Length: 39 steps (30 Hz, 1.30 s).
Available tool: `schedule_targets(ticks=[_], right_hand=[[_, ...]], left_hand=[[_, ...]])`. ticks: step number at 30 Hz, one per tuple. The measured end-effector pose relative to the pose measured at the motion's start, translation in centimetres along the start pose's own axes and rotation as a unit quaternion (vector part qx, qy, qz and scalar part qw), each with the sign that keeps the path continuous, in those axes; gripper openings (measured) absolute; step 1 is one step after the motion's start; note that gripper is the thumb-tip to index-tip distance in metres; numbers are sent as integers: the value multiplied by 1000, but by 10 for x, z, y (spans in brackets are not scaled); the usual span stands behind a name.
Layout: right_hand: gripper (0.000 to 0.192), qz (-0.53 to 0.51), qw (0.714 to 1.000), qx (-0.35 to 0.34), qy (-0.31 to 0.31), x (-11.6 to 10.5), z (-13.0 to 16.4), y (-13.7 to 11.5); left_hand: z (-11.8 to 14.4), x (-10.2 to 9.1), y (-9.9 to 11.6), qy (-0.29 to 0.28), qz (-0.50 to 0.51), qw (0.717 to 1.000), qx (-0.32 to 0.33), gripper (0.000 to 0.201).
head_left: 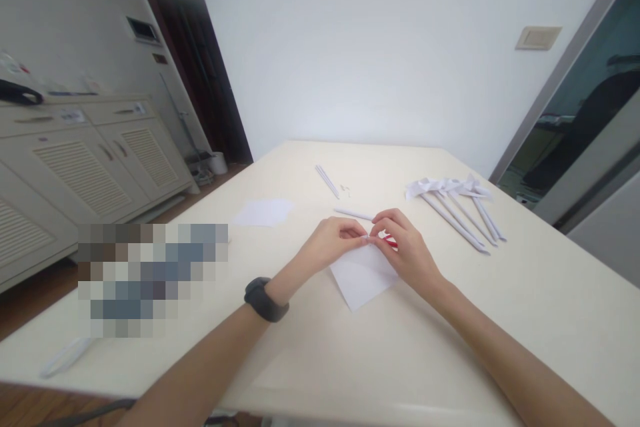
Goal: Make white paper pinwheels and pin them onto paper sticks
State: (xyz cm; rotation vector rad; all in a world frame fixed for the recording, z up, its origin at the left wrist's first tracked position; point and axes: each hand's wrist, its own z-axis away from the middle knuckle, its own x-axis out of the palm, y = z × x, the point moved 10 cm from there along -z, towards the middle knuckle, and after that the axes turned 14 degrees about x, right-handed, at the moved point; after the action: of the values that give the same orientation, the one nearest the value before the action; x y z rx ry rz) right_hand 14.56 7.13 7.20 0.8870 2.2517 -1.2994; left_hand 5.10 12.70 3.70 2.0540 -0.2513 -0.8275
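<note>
A sheet of white paper lies at a slant on the table, with its far corner between my fingertips. My left hand pinches that corner from the left, and a dark band circles the wrist. From the right, my right hand pinches the same corner, its fingertips almost touching the left ones. A red item, perhaps scissor handles, shows partly behind my right hand. Just beyond the hands lies a rolled white paper stick, its right end hidden.
Paper sticks with folded white tops lie at the right. Farther back are thin paper sticks and small scraps. White sheets lie at the left of the table, near a blurred-out patch.
</note>
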Motion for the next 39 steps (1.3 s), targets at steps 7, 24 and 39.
schedule_targets(ticks=[7, 24, 39], right_hand=[[7, -30, 999, 22, -15, 2, 0, 4], [12, -41, 999, 26, -20, 4, -1, 5], [7, -48, 998, 33, -34, 7, 0, 6]], left_hand=[[1, 0, 5, 2, -33, 999, 15, 26], [2, -1, 4, 8, -59, 998, 14, 19], [3, 0, 10, 7, -95, 995, 13, 30]])
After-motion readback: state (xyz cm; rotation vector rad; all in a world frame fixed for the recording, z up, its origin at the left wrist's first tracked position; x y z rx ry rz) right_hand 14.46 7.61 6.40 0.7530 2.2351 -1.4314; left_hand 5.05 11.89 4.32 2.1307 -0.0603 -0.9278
